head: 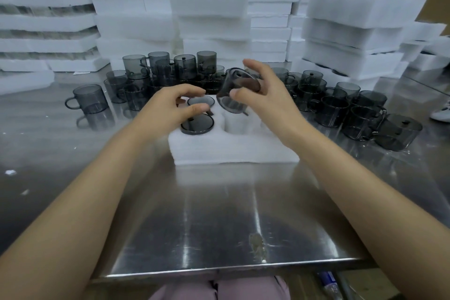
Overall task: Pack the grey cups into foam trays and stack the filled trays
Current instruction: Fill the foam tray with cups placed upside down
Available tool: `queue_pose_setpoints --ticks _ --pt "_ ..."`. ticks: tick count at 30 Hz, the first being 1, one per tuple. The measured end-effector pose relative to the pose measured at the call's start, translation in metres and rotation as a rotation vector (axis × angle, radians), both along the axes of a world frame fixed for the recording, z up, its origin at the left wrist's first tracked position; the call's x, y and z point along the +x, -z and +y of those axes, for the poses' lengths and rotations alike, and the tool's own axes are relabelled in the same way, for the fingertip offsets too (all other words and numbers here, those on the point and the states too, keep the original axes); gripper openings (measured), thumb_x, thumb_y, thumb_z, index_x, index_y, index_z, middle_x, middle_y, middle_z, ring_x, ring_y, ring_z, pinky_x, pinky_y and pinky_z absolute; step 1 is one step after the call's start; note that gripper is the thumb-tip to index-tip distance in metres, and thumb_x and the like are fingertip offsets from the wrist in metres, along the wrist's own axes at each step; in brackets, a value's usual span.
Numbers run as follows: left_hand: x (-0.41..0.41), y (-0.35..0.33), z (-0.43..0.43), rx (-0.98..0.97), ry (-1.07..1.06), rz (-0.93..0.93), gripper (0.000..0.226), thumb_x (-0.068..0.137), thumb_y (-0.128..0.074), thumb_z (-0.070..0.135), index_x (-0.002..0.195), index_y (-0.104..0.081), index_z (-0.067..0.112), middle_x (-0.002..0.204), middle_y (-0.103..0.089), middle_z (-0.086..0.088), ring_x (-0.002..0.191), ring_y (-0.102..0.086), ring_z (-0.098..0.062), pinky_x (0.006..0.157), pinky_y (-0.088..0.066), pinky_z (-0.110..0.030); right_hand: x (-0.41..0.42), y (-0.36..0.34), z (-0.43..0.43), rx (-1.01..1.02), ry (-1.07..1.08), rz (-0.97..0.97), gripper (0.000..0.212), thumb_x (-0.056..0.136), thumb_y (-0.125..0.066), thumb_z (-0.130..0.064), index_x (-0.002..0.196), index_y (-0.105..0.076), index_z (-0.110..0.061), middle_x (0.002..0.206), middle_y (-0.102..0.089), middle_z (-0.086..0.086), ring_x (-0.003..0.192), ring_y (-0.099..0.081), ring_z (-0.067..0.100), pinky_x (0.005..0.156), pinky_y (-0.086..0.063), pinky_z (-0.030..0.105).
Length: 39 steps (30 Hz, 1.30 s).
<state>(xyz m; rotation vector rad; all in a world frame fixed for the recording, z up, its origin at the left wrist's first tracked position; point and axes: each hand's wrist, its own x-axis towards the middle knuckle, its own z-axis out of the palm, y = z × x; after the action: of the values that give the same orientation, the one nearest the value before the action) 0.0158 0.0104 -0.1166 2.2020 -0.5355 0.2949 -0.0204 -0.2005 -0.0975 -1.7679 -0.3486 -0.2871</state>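
1. The right hand (265,95) holds a grey cup (237,91) in the air, pinched between thumb and curled fingers, the forefinger lifted clear. The cup is tilted, its base up and away from the person and its open mouth down toward the foam tray (233,148).

2. The relation that counts: the cup's mouth hangs just above the far middle pocket (235,122) of the tray, which looks unfilled. The cup's long axis leans off vertical, so I judge it needs righting to mouth-down before it can sink into the pocket.

3. The left hand (175,107) hovers over the tray's left side, fingers bent and loosely parted, holding nothing. It sits just above two cups already seated (197,124) — their round dark bases show flush in the foam.

4. The right hand is plainly the nearer one to the vacant pocket; the left is placed to steady the tray if required.

5. Materials: the cups are smoky, translucent, smooth-walled cylinders with loop handles — whether glass or plastic I cannot tell. The tray is soft white foam with a fuzzy, matte surface. The table (219,226) is brushed steel, reflective and scuffed.

6. Loose cups (360,109) crowd the table behind the tray, and stacked foam trays (353,31) rise beyond.
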Motion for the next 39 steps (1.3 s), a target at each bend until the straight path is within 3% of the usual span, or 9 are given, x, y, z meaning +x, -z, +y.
queue_pose_setpoints --ticks 3,6,12,18,22,27,33,36,39 --pt "-0.001 0.000 0.004 -0.031 0.057 0.071 0.023 0.091 -0.065 0.023 0.113 -0.069 0.018 0.110 -0.071 0.007 0.107 -0.063 -0.009 0.102 -0.046 -0.034 0.001 -0.004 -0.011 -0.084 0.027 0.073 0.043 0.087 -0.064 -0.030 0.128 -0.050 -0.026 0.109 -0.064 -0.003 0.097 -0.063 0.009 0.082 -0.050 0.022" --pt "-0.001 0.000 0.005 -0.028 0.065 0.074 0.020 0.092 -0.064 0.023 0.111 -0.070 0.022 0.108 -0.071 0.009 0.106 -0.064 -0.004 0.101 -0.047 -0.033 0.001 -0.005 -0.017 -0.148 -0.084 0.100 0.026 0.089 -0.062 -0.026 0.115 -0.059 -0.026 0.103 -0.066 -0.006 0.091 -0.065 0.004 0.084 -0.052 0.023" --pt "0.001 0.002 0.005 -0.013 0.057 0.052 0.015 0.092 -0.064 0.026 0.104 -0.070 0.033 0.101 -0.072 0.015 0.097 -0.065 0.001 0.096 -0.049 -0.027 -0.001 -0.004 -0.022 -0.387 -0.195 0.098 0.041 0.084 -0.067 -0.028 0.122 -0.055 -0.038 0.111 -0.066 -0.003 0.102 -0.062 0.011 0.090 -0.047 0.027" --pt "0.002 0.002 0.004 -0.002 0.035 0.036 0.017 0.091 -0.065 0.027 0.107 -0.070 0.029 0.102 -0.071 0.018 0.101 -0.063 0.004 0.099 -0.048 -0.032 -0.004 -0.002 -0.020 -0.561 -0.241 0.062 0.046 0.086 -0.066 -0.022 0.127 -0.052 -0.037 0.121 -0.061 -0.015 0.108 -0.055 -0.005 0.085 -0.040 0.003" --pt "0.001 0.002 0.004 -0.005 0.033 0.033 0.018 0.091 -0.065 0.027 0.109 -0.070 0.028 0.102 -0.071 0.018 0.102 -0.063 0.003 0.100 -0.047 -0.032 -0.003 -0.002 -0.020 -0.604 -0.231 0.052 0.049 0.088 -0.063 -0.021 0.133 -0.049 -0.033 0.129 -0.054 -0.016 0.113 -0.049 -0.008 0.087 -0.038 0.002" --pt "0.000 0.002 0.003 0.008 0.021 0.024 0.022 0.091 -0.065 0.029 0.112 -0.069 0.026 0.104 -0.071 0.015 0.102 -0.061 0.004 0.099 -0.047 -0.030 -0.001 -0.005 -0.021 -0.596 -0.225 0.023 0.035 0.092 -0.057 -0.039 0.127 -0.056 -0.035 0.133 -0.048 -0.017 0.123 -0.043 -0.001 0.102 -0.034 0.019" --pt "-0.001 0.003 0.001 -0.036 0.010 0.043 0.020 0.091 -0.065 0.026 0.111 -0.069 0.024 0.104 -0.071 0.011 0.102 -0.063 -0.001 0.099 -0.048 -0.032 -0.002 -0.005 -0.023 -0.724 -0.232 0.053 0.048 0.089 -0.062 -0.041 0.135 -0.054 -0.031 0.142 -0.040 -0.018 0.136 -0.025 0.005 0.117 -0.017 0.035" --pt "-0.001 0.004 -0.001 -0.062 0.000 0.056 0.021 0.091 -0.065 0.025 0.111 -0.070 0.022 0.105 -0.072 0.009 0.104 -0.063 -0.004 0.100 -0.047 -0.032 0.000 -0.006 -0.022 -0.885 -0.217 0.049 0.050 0.086 -0.062 -0.046 0.134 -0.054 -0.034 0.149 -0.032 -0.018 0.143 -0.015 0.007 0.119 -0.010 0.042" --pt "0.001 0.006 -0.001 -0.077 -0.006 0.055 0.019 0.091 -0.065 0.025 0.109 -0.070 0.023 0.103 -0.072 0.009 0.099 -0.064 -0.002 0.095 -0.048 -0.026 0.003 -0.009 -0.023 -0.914 -0.232 0.082 0.052 0.085 -0.063 -0.047 0.135 -0.052 -0.036 0.153 -0.026 -0.018 0.145 -0.009 0.006 0.118 -0.009 0.033"
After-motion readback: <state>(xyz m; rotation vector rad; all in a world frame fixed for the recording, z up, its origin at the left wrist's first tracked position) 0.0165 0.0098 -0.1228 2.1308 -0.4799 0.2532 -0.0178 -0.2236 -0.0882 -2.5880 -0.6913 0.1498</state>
